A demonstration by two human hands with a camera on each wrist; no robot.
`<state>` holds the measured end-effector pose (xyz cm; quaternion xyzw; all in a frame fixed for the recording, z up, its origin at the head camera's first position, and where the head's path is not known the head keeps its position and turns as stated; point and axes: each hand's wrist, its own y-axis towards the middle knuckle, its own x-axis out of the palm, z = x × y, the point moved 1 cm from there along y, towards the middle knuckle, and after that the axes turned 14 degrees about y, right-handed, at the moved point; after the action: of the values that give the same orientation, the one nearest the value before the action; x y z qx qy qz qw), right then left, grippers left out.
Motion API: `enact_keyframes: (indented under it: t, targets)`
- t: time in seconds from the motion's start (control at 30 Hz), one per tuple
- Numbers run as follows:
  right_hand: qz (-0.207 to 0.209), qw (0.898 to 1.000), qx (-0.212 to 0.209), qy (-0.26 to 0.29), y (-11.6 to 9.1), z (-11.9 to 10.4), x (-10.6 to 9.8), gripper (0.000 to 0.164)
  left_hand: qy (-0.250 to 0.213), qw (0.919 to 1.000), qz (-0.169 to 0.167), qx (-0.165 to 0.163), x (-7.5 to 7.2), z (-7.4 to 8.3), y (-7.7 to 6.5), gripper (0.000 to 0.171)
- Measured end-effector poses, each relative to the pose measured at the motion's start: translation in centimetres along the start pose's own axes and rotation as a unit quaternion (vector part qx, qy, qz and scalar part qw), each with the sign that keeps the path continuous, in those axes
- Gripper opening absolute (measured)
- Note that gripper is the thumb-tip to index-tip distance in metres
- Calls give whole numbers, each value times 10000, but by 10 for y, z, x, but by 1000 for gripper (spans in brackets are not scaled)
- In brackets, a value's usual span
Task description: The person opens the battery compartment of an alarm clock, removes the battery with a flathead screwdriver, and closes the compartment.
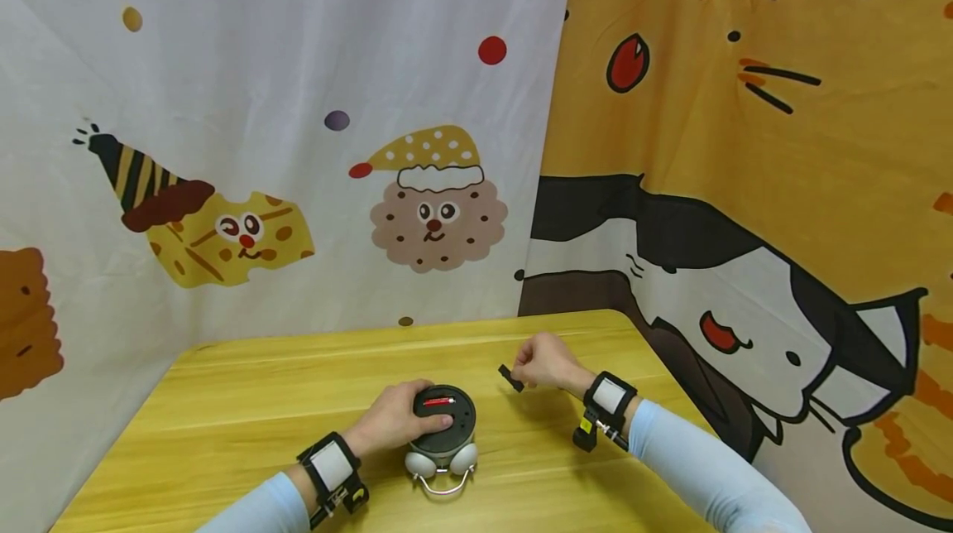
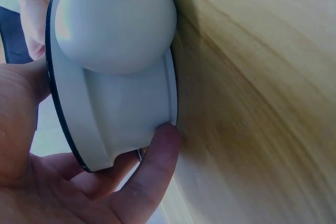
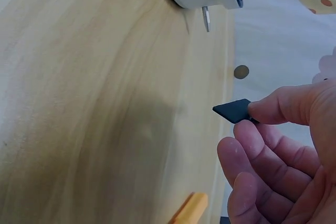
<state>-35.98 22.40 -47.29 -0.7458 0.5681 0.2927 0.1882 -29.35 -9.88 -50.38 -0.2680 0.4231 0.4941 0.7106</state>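
A white twin-bell alarm clock (image 1: 463, 417) lies face down on the table, its black back turned up. In an open slot in that back sits a red battery (image 1: 438, 401). My left hand (image 1: 393, 419) grips the clock from its left side, thumb over the back; in the left wrist view a fingertip (image 2: 167, 135) presses the lower rim of the white casing (image 2: 131, 95). To the right, above the table, my right hand (image 1: 549, 362) pinches a small flat black cover (image 3: 232, 110) between thumb and forefinger, apart from the clock. The other fingers curl loosely below it.
The clock's two bells (image 1: 463, 458) and wire handle (image 1: 445, 491) point toward me on the wooden table (image 1: 313, 384). Printed cloth (image 1: 253, 86) hangs behind and along the right side. An orange piece (image 3: 191, 209) shows at the bottom of the right wrist view.
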Motion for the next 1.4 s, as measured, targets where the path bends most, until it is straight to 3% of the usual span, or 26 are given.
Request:
enact_keyframes:
  t: [0.7,1.4]
  targets:
    - [38,9999,84,139,-6,25,7,22,-13,10000,-2,16,0,0,0,80]
    - [143,9923,987,731,-12,40,13,12,-35,10000,-26,-40,-1,2,0,80]
